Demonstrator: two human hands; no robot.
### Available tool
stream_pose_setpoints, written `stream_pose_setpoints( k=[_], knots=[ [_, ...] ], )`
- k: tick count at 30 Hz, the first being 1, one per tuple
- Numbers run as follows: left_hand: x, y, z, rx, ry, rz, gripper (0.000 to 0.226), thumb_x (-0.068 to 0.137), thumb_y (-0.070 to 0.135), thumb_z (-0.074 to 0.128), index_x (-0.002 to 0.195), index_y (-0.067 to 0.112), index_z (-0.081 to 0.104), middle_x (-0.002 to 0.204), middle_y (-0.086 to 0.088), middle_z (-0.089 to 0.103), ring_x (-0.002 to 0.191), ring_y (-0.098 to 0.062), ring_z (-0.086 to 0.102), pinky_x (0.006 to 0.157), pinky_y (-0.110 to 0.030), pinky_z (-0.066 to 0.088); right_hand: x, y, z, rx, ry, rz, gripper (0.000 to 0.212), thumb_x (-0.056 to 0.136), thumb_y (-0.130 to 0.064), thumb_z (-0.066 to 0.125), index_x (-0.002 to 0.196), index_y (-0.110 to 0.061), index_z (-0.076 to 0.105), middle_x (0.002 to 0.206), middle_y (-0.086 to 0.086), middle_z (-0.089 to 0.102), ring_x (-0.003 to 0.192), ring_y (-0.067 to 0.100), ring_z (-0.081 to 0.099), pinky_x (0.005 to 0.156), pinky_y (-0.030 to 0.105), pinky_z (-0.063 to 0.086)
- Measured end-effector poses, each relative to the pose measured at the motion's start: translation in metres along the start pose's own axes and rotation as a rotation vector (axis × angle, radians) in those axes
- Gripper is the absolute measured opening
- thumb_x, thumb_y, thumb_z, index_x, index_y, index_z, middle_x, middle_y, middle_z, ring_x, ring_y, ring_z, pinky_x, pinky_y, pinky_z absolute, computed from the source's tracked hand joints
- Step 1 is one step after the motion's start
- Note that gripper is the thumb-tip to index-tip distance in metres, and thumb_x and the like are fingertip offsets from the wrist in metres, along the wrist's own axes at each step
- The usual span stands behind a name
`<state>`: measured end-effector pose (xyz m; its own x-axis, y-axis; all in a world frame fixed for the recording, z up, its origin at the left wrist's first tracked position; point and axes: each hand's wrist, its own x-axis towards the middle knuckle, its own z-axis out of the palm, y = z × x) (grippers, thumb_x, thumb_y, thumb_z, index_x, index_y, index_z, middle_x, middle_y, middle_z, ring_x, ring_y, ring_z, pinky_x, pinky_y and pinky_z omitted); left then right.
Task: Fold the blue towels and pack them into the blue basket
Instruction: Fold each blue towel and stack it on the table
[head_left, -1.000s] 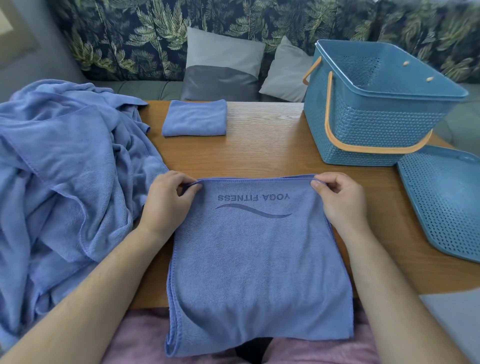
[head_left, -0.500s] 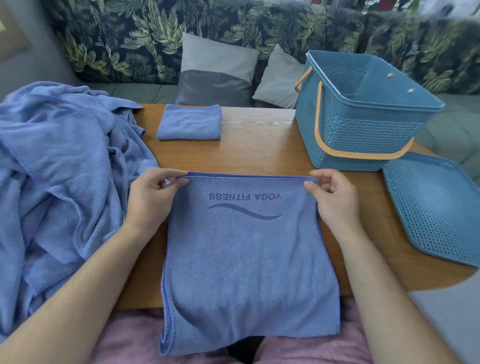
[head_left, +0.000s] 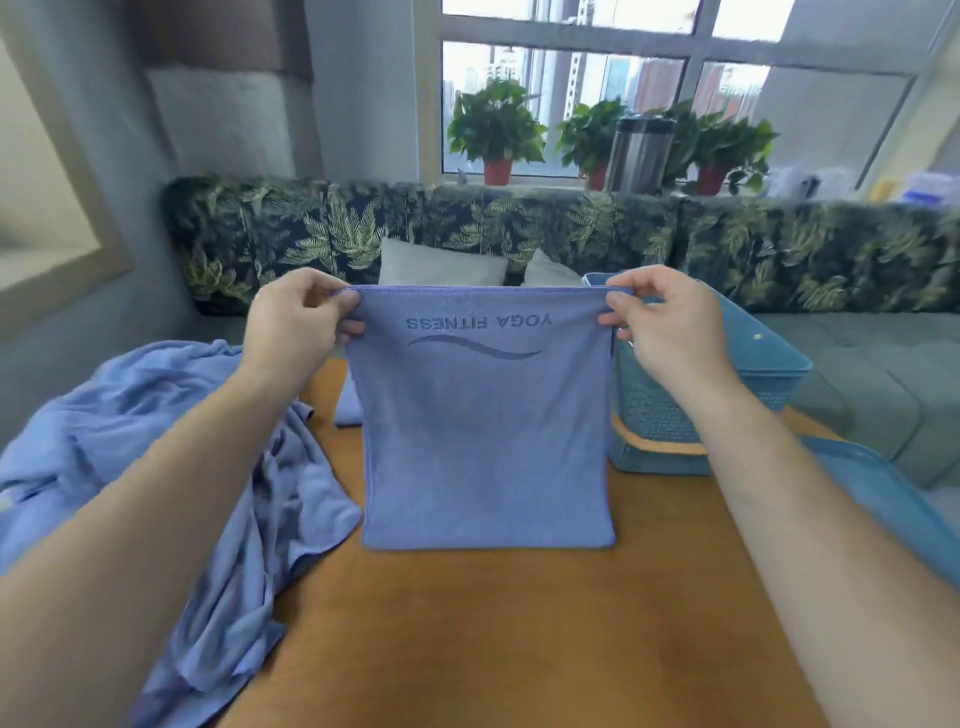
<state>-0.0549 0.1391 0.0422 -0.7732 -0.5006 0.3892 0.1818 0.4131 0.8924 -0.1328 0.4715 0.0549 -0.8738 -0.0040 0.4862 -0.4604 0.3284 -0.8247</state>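
Blue towel (head_left: 485, 441) hangs over the middle of the tabletop (head_left: 519, 649); my left hand (head_left: 293, 322) and right hand (head_left: 670, 322) each pinch a top corner. The blue basket (head_left: 654, 415) stands at the right edge.

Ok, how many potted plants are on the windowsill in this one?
3. One potted plant stands at the left of the sill, a second just left of the steel flask, a third right of it. The flask could hide another.
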Motion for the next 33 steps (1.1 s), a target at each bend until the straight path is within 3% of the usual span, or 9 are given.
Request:
stream_pose_setpoints(
  k=[3, 7, 10, 13, 16, 20, 27, 30, 33],
  knots=[
    [0.008, 0.024, -0.006, -0.069, 0.023, 0.049, 0.012, 0.095, 0.008, 0.067, 0.085, 0.015, 0.066, 0.078, -0.010, 0.070, 0.080, -0.028, 0.075, 0.082, -0.043, 0.061, 0.010, -0.019, -0.008, 0.014, 0.033, -0.053, 0.023, 0.096, -0.004, 0.062, 0.087, -0.025, 0.067, 0.091, 0.000, 0.073, 0.076, 0.007, 0.074, 0.074, 0.031, 0.060],
    [-0.012, 0.027, -0.013, -0.047, 0.014, 0.085, 0.014, 0.094, 0.009, 0.069, 0.083, 0.018, 0.068, 0.088, -0.018, 0.072, 0.089, -0.032, 0.074, 0.077, -0.028, 0.061, -0.009, -0.019, -0.019, -0.036, 0.007, -0.050, 0.018, 0.096, -0.004, 0.061, 0.095, -0.020, 0.070, 0.092, 0.001, 0.074, 0.077, 0.003, 0.073, 0.078, 0.037, 0.061],
    [-0.046, 0.005, -0.014, 0.061, 0.001, 0.064, 0.008, 0.094, 0.016, 0.069, 0.087, 0.021, 0.069, 0.083, -0.008, 0.075, 0.084, -0.023, 0.073, 0.082, -0.037, 0.060, -0.044, 0.000, -0.026, -0.106, -0.060, 0.006, 0.021, 0.096, -0.009, 0.063, 0.092, -0.029, 0.070, 0.084, -0.006, 0.073, 0.077, 0.000, 0.070, 0.078, 0.031, 0.056],
    [-0.099, -0.029, -0.013, 0.141, -0.046, -0.019, 0.005, 0.095, 0.019, 0.069, 0.090, 0.021, 0.069, 0.072, 0.009, 0.071, 0.066, 0.000, 0.065, 0.068, -0.017, 0.051, -0.093, 0.038, -0.031, -0.261, -0.171, 0.056, 0.016, 0.094, -0.020, 0.067, 0.092, -0.035, 0.071, 0.087, -0.010, 0.069, 0.079, -0.002, 0.060, 0.071, 0.021, 0.041],
    [-0.153, -0.073, -0.014, 0.210, -0.091, -0.069, 0.016, 0.093, 0.021, 0.070, 0.080, 0.029, 0.067, 0.061, 0.015, 0.063, 0.056, -0.002, 0.053, 0.055, -0.013, 0.039, -0.147, 0.081, -0.036, -0.325, -0.363, 0.169, 0.016, 0.095, -0.022, 0.068, 0.093, -0.038, 0.070, 0.097, -0.016, 0.067, 0.080, -0.005, 0.057, 0.074, 0.025, 0.040],
    [-0.199, -0.103, -0.021, 0.282, -0.212, -0.114, 0.017, 0.095, 0.017, 0.067, 0.080, 0.024, 0.063, 0.075, 0.016, 0.066, 0.062, 0.002, 0.056, 0.059, -0.009, 0.039, -0.192, 0.111, -0.047, -0.244, -0.538, 0.314, 0.019, 0.096, -0.015, 0.068, 0.093, -0.034, 0.068, 0.099, -0.014, 0.073, 0.095, 0.001, 0.067, 0.093, 0.027, 0.046],
    [-0.216, -0.102, -0.029, 0.236, -0.326, -0.164, 0.011, 0.094, 0.021, 0.069, 0.085, 0.021, 0.064, 0.078, -0.008, 0.067, 0.065, -0.012, 0.056, 0.066, -0.030, 0.044, -0.200, 0.093, -0.069, -0.111, -0.591, 0.323, 0.018, 0.095, -0.001, 0.064, 0.096, -0.019, 0.068, 0.079, -0.005, 0.071, 0.074, 0.002, 0.057, 0.071, 0.011, 0.042],
    [-0.221, -0.099, -0.037, 0.114, -0.401, -0.218, 0.016, 0.089, 0.033, 0.072, 0.085, 0.019, 0.065, 0.072, 0.004, 0.063, 0.059, -0.010, 0.050, 0.059, -0.030, 0.039, -0.202, 0.082, -0.083, -0.017, -0.601, 0.346, 0.017, 0.094, 0.005, 0.062, 0.096, -0.011, 0.068, 0.079, -0.002, 0.072, 0.073, 0.000, 0.061, 0.072, 0.010, 0.046],
    [-0.218, -0.096, -0.036, 0.054, -0.412, -0.258, 0.013, 0.092, 0.029, 0.070, 0.083, 0.020, 0.065, 0.068, 0.008, 0.061, 0.057, -0.006, 0.046, 0.059, -0.031, 0.036, -0.200, 0.080, -0.084, 0.041, -0.535, 0.367, 0.017, 0.095, 0.006, 0.059, 0.096, -0.009, 0.066, 0.080, 0.003, 0.073, 0.071, 0.002, 0.063, 0.069, 0.011, 0.050]
  ],
)
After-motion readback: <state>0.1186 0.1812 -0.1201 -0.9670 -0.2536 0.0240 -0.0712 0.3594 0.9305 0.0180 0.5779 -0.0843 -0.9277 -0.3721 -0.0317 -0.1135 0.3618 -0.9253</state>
